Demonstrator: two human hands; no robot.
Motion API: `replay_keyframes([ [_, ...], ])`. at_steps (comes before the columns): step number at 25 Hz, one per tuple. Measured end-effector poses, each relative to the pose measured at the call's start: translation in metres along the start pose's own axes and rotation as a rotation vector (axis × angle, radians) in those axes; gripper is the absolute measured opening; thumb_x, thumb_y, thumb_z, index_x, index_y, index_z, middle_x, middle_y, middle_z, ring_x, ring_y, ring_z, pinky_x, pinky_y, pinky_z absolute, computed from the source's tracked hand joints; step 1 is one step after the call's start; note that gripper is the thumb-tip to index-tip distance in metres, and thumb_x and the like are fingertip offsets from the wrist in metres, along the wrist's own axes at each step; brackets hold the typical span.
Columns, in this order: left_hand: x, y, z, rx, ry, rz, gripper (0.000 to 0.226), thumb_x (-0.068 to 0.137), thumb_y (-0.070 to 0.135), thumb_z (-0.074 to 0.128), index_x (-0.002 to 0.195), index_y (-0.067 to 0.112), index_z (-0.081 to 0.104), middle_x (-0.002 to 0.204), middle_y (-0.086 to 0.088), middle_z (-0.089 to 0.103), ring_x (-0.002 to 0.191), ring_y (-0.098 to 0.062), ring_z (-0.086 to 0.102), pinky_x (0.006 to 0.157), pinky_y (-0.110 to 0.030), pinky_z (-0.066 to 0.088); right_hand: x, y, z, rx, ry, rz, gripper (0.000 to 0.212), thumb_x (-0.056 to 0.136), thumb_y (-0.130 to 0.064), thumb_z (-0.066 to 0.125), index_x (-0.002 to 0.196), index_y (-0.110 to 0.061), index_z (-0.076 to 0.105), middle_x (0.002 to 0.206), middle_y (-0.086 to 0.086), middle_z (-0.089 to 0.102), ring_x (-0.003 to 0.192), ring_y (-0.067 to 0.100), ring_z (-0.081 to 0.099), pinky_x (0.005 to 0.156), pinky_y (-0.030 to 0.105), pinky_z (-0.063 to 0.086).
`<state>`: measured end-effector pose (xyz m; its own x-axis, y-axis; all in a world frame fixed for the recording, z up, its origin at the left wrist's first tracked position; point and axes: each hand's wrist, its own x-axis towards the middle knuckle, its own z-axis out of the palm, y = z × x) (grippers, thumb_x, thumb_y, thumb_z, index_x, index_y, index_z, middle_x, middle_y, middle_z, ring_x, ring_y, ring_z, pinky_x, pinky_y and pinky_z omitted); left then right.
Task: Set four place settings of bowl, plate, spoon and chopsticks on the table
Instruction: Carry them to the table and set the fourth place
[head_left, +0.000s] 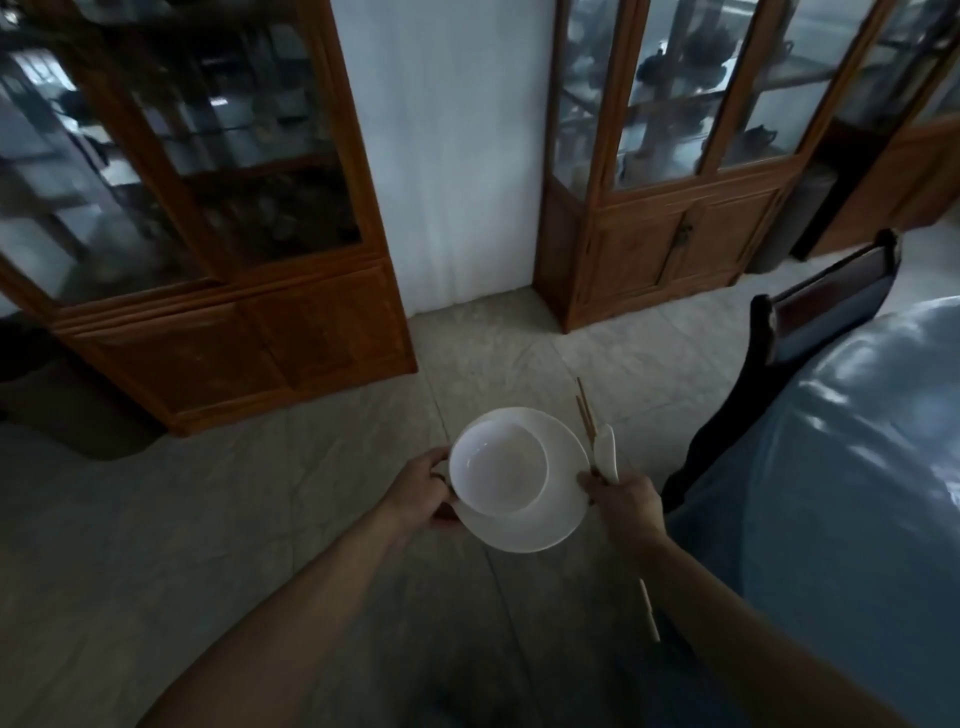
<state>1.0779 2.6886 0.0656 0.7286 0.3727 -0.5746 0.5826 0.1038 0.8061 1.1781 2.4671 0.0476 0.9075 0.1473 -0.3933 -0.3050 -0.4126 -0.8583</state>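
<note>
A white bowl (498, 465) rests on a white plate (558, 512), both carried in the air over the floor. My left hand (423, 488) grips the plate's left rim with the thumb against the bowl. My right hand (626, 501) holds the plate's right edge together with a white spoon (608, 452) and a pair of brown chopsticks (586, 410), which point away from me. Their pale lower ends (649, 610) stick out below my wrist. The table (857, 467), covered in a shiny blue cloth, lies to my right.
A dark wooden chair (810, 322) stands against the table's far edge. Two glass-fronted wooden cabinets (218, 332) (670, 244) line the white wall ahead, with a gap between them. Pale stone floor (260, 519) stretches below and to the left.
</note>
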Motion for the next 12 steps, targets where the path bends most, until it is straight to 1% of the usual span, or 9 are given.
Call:
replay_keyframes([
  [2, 0.033, 0.023, 0.005, 0.018, -0.012, 0.003, 0.059, 0.087, -0.008, 0.053, 0.137, 0.024, 0.048, 0.111, -0.012, 0.067, 0.086, -0.027, 0.071, 0.062, -0.038, 0.061, 0.032, -0.015, -0.002, 0.019, 0.021, 0.013, 0.018, 0.089, -0.025, 0.068, 0.073, -0.029, 0.060, 0.078, 0.001, 0.067, 0.070, 0.015, 0.063, 0.067, 0.033, 0.055],
  [4, 0.067, 0.042, 0.007, 0.031, -0.042, -0.002, 0.057, 0.088, -0.006, 0.053, 0.135, 0.026, 0.048, 0.112, -0.011, 0.067, 0.088, -0.028, 0.071, 0.067, -0.042, 0.062, 0.061, -0.028, -0.004, 0.015, 0.038, 0.015, 0.019, 0.090, -0.026, 0.067, 0.073, -0.029, 0.059, 0.076, 0.000, 0.065, 0.064, 0.015, 0.059, 0.059, 0.029, 0.048],
  [6, 0.104, 0.064, 0.011, 0.043, -0.077, -0.004, 0.056, 0.089, -0.004, 0.053, 0.135, 0.028, 0.048, 0.113, -0.010, 0.067, 0.090, -0.029, 0.071, 0.070, -0.045, 0.062, 0.094, -0.043, -0.005, 0.020, 0.070, 0.019, 0.020, 0.090, -0.026, 0.067, 0.071, -0.028, 0.060, 0.074, -0.001, 0.064, 0.063, 0.014, 0.058, 0.058, 0.030, 0.047],
  [9, 0.162, 0.104, 0.018, 0.097, -0.098, 0.017, 0.058, 0.089, -0.007, 0.049, 0.136, 0.027, 0.048, 0.114, -0.013, 0.066, 0.085, -0.029, 0.071, 0.062, -0.041, 0.062, 0.146, -0.065, -0.008, 0.016, 0.123, 0.031, 0.015, 0.090, -0.027, 0.066, 0.075, -0.028, 0.063, 0.076, 0.000, 0.067, 0.067, 0.016, 0.061, 0.067, 0.037, 0.052],
  [12, 0.219, 0.151, 0.027, 0.139, -0.150, 0.029, 0.063, 0.087, -0.013, 0.044, 0.138, 0.023, 0.047, 0.115, -0.018, 0.065, 0.078, -0.030, 0.070, 0.055, -0.038, 0.062, 0.198, -0.084, -0.011, 0.020, 0.154, 0.033, 0.009, 0.090, -0.030, 0.065, 0.081, -0.026, 0.067, 0.084, 0.003, 0.071, 0.079, 0.021, 0.068, 0.079, 0.043, 0.058],
])
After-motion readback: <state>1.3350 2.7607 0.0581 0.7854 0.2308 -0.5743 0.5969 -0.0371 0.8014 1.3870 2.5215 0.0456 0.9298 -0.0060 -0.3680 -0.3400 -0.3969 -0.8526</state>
